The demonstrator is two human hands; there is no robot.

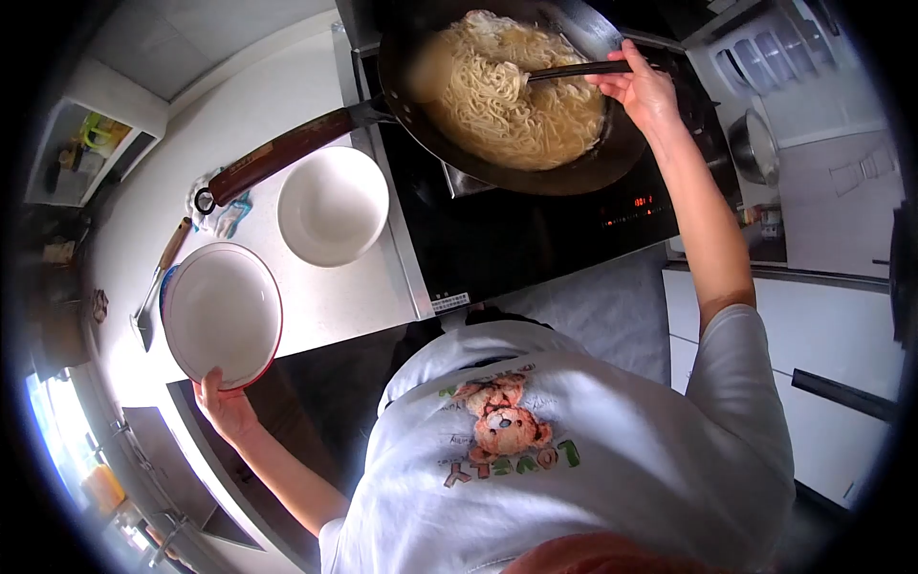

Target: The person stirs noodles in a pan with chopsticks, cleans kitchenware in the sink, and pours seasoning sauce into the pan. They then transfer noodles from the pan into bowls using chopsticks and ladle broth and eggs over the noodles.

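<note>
My right hand (643, 88) is closed around a pair of dark chopsticks (579, 70), whose tips are in the noodles (483, 81). The noodles lie in cloudy broth inside a dark wok (612, 170) on the cooktop. Down at the left, my left hand (226, 407) grips the near rim of a white bowl with a red edge (225, 311), its thumb over the rim. No food shows in that bowl. A second white bowl (333, 206) stands on the counter between it and the wok, also without food.
The wok's long brown handle (277, 155) reaches left over the counter (287, 96), above a crumpled cloth (225, 215). A spatula (163, 273) lies beside the red-edged bowl. The black cooktop (478, 249) has lit red digits. A metal bowl (754, 146) sits at the right.
</note>
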